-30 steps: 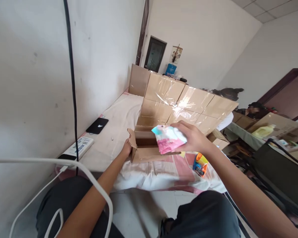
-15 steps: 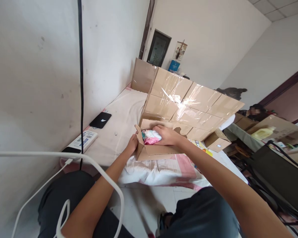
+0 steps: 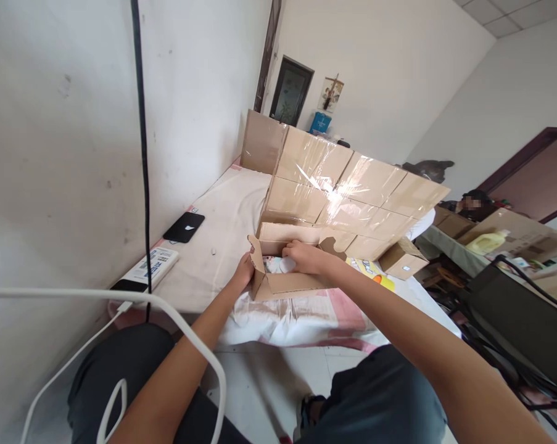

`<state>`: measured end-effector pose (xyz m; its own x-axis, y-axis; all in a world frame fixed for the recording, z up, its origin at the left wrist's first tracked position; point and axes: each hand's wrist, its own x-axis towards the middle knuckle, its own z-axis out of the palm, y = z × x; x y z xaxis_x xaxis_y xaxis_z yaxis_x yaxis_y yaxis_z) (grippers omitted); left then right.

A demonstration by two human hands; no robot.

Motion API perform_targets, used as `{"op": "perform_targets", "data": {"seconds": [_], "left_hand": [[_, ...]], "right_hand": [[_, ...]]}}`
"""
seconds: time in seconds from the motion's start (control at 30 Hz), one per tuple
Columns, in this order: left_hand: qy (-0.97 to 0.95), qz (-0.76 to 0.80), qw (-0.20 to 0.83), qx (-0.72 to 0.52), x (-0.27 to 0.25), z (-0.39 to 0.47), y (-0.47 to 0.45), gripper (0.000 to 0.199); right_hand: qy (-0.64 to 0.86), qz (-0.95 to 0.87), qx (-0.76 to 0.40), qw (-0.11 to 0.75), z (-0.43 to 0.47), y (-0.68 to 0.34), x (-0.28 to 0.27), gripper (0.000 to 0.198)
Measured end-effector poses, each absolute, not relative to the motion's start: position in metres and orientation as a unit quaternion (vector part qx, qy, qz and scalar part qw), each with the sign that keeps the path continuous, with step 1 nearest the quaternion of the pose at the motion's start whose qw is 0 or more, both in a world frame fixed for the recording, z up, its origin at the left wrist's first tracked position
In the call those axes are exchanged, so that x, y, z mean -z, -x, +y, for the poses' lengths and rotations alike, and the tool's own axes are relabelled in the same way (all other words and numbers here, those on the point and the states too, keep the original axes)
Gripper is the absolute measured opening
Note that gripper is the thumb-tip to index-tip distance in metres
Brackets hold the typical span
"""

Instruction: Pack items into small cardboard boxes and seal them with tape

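An open cardboard box [image 3: 299, 283] sits near the front edge of the cloth-covered surface, flaps raised. My left hand [image 3: 245, 269] is closed on its left side, by the upright end flap [image 3: 256, 254]. Inside the box is my right hand [image 3: 303, 256], fingers curled down. Beneath those fingers shows a whitish piece [image 3: 286, 265]; whether they grip it is hard to see. Next to it lies a soft-looking item [image 3: 272, 264] with a coloured pattern, mostly hidden by the box wall and the hand.
Tape-covered stacked cartons [image 3: 324, 185] stand behind the box. A small carton [image 3: 404, 258] and a yellow-and-white package [image 3: 371, 271] are to the right. On the left lie a black phone [image 3: 184, 227] and a white box [image 3: 160, 265]. A white cable [image 3: 185, 317] crosses the lower left. Another person is far right.
My right hand has curled its fingers and shifted slightly left within the box. The pink and white bundle seen there before is now lower and mostly out of sight. My left hand stays on the box.
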<state>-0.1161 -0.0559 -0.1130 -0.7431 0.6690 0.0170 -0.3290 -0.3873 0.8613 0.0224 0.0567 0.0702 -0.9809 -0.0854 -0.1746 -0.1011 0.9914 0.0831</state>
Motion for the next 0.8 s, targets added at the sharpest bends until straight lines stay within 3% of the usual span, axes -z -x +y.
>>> {"op": "perform_targets", "data": {"seconds": [0.23, 0.3, 0.37, 0.5, 0.57, 0.67, 0.8], "left_hand": [[-0.196, 0.487, 0.280, -0.803, 0.108, -0.058, 0.111, 0.049], [-0.207, 0.502, 0.251, -0.801, 0.103, -0.061, 0.109, 0.047], [-0.220, 0.516, 0.196, -0.804, 0.097, -0.067, 0.107, 0.043], [-0.223, 0.531, 0.013, -0.817, 0.078, -0.090, 0.100, 0.041], [-0.286, 0.535, -0.078, -0.791, 0.070, -0.103, 0.093, 0.042], [-0.483, 0.530, -0.159, -0.678, 0.060, -0.117, 0.079, 0.047], [-0.603, 0.527, -0.135, -0.583, 0.056, -0.120, 0.070, 0.055]], "right_hand": [[0.018, 0.994, 0.018, 0.110, 0.056, -0.022, -0.071, 0.041], [0.007, 0.996, 0.050, 0.075, 0.057, -0.032, -0.078, 0.038], [-0.022, 0.995, 0.091, -0.039, 0.063, -0.053, -0.084, 0.030], [-0.191, 0.882, 0.173, -0.394, 0.088, -0.118, -0.073, 0.028], [-0.253, 0.807, 0.259, -0.467, 0.099, -0.142, -0.053, 0.036], [-0.238, 0.785, 0.395, -0.415, 0.102, -0.149, -0.023, 0.046], [-0.164, 0.819, 0.436, -0.335, 0.089, -0.136, -0.013, 0.052]]}}
